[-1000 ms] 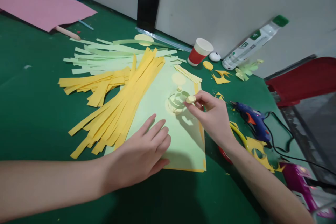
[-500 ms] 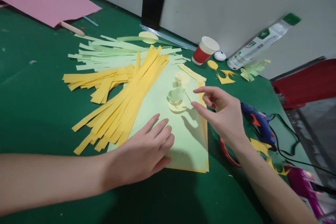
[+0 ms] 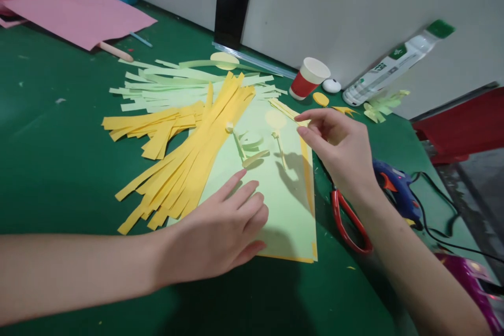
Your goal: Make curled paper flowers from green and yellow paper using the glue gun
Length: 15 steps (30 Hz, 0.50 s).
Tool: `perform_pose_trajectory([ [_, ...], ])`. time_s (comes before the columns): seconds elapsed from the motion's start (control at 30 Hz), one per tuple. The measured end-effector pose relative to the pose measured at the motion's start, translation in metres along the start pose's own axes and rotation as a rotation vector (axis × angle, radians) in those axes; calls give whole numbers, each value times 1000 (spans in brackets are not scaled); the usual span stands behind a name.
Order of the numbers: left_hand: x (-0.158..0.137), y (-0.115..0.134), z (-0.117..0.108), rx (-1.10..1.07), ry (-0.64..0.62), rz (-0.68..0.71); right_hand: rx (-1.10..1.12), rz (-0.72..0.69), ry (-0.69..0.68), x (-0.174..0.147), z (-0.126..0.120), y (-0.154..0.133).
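Note:
My left hand point(image 3: 232, 226) hovers over the lower left of a pale green paper sheet point(image 3: 275, 220), fingers spread and holding nothing. Just beyond its index fingertip, a small paper piece point(image 3: 250, 155) with curled green strips, a thin stem and a round base lies tipped on its side. My right hand point(image 3: 340, 149) is at the sheet's right edge, thumb and index apart with nothing visible between them. Left of it, a thin rolled paper stem point(image 3: 280, 149) rests on the sheet below a pale yellow paper circle point(image 3: 275, 119).
Yellow paper strips point(image 3: 189, 152) overlap the sheet's left side; light green strips point(image 3: 153, 86) lie behind. Red-handled scissors point(image 3: 348, 220) and a blue glue gun point(image 3: 399, 186) are to the right. A paper cup point(image 3: 309, 79) and a white bottle point(image 3: 394, 65) stand near the wall.
The curled-strip piece has tipped from its upright stance onto its side, leftward. My right hand has moved up and away from the rolled stem. My left hand has barely moved.

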<state>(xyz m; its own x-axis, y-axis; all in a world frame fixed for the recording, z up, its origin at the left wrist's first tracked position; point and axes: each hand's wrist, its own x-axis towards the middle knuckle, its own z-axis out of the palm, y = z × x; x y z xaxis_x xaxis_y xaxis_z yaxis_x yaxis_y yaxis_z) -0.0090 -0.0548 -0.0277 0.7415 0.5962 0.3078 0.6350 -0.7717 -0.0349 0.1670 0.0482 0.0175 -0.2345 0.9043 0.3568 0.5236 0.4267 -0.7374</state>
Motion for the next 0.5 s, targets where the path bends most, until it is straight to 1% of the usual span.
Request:
perform_pose_trajectory([
  [0.1,8,-16,-18,-46,124,56,-29,12,-11,-1,-1,1],
  [0.13,12,-26,-22,-35,153,35,-41,14,-14,-3,-2,1],
  [0.2,18,-51,-27,53,163,31,-59,15,-21,-5,-3,2],
  [0.3,26,-90,-20,23,125,-2,-82,23,-52,-11,-5,3],
  [0.37,30,-108,-12,-35,47,42,-97,26,-80,-16,-7,3],
  [0.43,33,-119,-4,-82,-9,83,-121,12,-102,-23,-8,2],
  [0.5,36,-123,1,-130,-35,82,-154,-12,-117,-30,-9,1],
])
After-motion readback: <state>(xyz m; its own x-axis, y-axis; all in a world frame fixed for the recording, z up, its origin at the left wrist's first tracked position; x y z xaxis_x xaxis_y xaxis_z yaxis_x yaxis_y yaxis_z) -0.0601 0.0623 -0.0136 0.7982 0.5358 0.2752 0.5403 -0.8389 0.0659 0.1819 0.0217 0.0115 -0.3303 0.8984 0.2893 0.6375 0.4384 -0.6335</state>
